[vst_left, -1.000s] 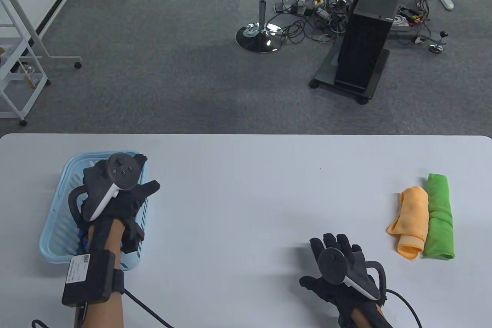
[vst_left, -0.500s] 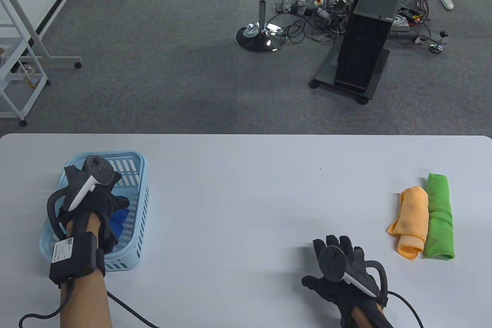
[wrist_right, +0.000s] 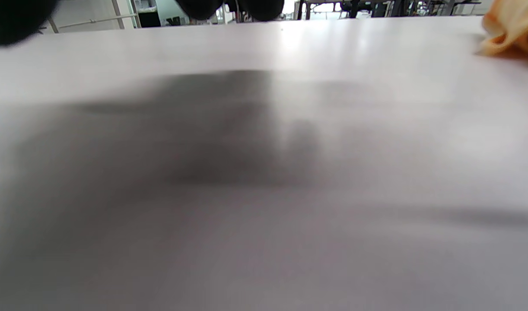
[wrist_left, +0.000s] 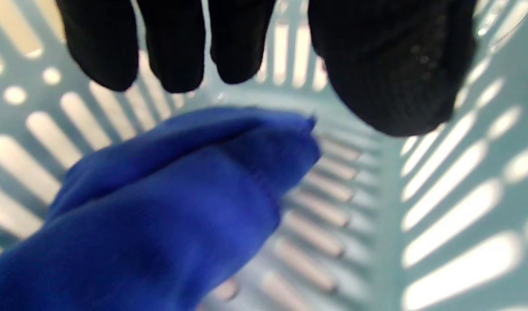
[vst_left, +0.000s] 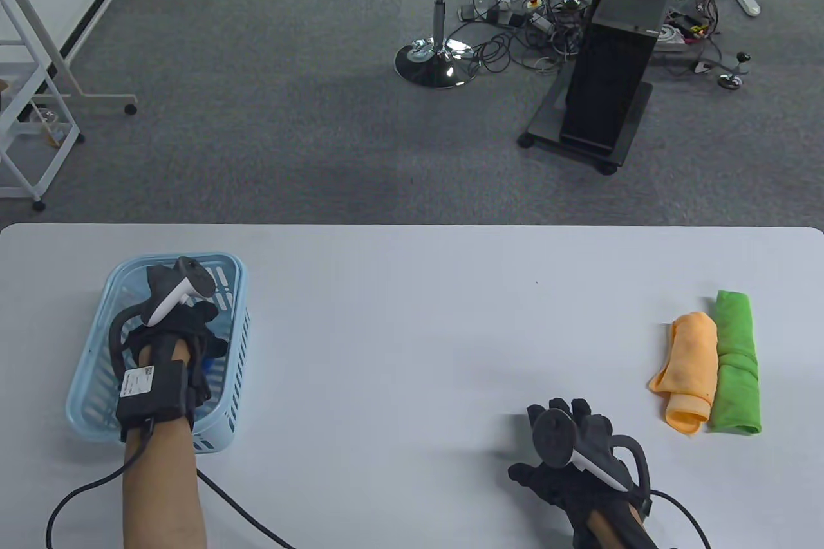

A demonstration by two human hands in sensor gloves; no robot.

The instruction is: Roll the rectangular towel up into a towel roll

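Right hand: the black-gloved right hand (vst_left: pixel 573 455) rests low over the near right of the white table (vst_left: pixel 412 330), fingers spread and holding nothing; its wrist view shows only bare tabletop and an orange edge at far right.
Left hand: the black-gloved left hand (vst_left: pixel 177 333) is down inside the pale blue slotted plastic basket (vst_left: pixel 235 330) at the near left of the table. In the left wrist view its fingertips (wrist_left: pixel 173 52) and thumb hang apart just above the cloth, not yet touching it, so it grips nothing.
Task's thing: the deep blue soft cloth towel (wrist_left: pixel 160 207) lies crumpled in the bottom of the basket, with one folded corner pointing towards the thumb.
Handling, as a judgement: light, limp and not fragile; it should sag and unfold when lifted, and will not slip much in a glove.
Where to take hold: probably that raised corner or the fold edge beside it, pinched between thumb and fingers; then it needs spreading flat on the table between the two hands before rolling.
Risk: a pinch in the middle of the bunch would bring it up tangled; cloth could also snag on the basket wall.
Farther right: an orange rolled cloth towel (vst_left: pixel 689 369) and a green rolled cloth towel (vst_left: pixel 736 362) lie touching side by side.
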